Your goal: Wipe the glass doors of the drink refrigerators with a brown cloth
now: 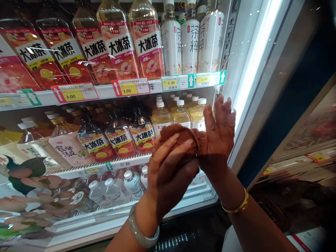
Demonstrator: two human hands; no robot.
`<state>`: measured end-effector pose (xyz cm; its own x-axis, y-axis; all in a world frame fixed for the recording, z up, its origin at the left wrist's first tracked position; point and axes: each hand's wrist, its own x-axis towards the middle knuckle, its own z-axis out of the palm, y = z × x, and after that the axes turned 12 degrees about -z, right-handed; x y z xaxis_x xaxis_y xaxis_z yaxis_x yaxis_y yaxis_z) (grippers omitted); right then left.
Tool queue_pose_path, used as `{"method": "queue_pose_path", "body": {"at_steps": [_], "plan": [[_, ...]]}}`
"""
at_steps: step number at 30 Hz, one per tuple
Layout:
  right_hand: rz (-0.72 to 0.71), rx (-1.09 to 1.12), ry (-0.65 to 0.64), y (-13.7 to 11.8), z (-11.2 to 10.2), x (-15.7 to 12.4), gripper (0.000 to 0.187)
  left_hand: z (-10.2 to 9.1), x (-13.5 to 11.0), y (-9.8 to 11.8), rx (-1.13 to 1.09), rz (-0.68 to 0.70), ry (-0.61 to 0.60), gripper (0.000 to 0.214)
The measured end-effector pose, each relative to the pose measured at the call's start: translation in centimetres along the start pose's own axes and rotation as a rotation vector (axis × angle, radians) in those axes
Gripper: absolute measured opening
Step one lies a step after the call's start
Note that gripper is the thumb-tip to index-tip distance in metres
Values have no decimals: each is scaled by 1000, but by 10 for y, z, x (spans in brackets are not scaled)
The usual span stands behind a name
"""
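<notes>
My left hand (172, 166) is raised in front of an open drinks cooler, its fingers closed over a brown cloth (183, 134). My right hand (219, 131) is held upright beside it, fingers stretched up and together, its palm against the same cloth, which is pressed between the two hands. A pale bangle sits on my left wrist and a gold bangle on my right wrist. Right behind the hands stand yellow tea bottles with white caps (181, 113) on the middle shelf.
The top shelf holds large iced tea bottles with red labels (118, 42) and white bottles (190, 38). Yellow price tags (128, 89) line the shelf edge. Dark tea bottles (118, 134) fill the middle shelf, water bottles (131, 182) the bottom. The cooler's lit door frame (252, 70) stands at right.
</notes>
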<state>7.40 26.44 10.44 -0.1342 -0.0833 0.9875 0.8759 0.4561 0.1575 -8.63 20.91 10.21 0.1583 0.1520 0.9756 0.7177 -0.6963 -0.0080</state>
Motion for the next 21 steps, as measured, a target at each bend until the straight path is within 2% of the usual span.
{"method": "queue_pose_path", "body": {"at_steps": [4,6,11,13,18,21], "plan": [[-23,55,-1,0,-2,1,58,-15,9,-6,89,-73,78,27],[-26,62,5,0,-2,1,58,-16,9,-6,105,-89,100,27],[-3,9,17,-1,0,0,58,0,0,1,8,17,5,20],[3,4,-1,-1,0,1,59,-1,1,-2,14,24,-26,21],[7,30,-28,-2,-3,2,60,-20,11,-14,103,-82,159,30],[14,12,-39,-2,-4,2,60,-15,7,-11,127,-50,150,29]]}}
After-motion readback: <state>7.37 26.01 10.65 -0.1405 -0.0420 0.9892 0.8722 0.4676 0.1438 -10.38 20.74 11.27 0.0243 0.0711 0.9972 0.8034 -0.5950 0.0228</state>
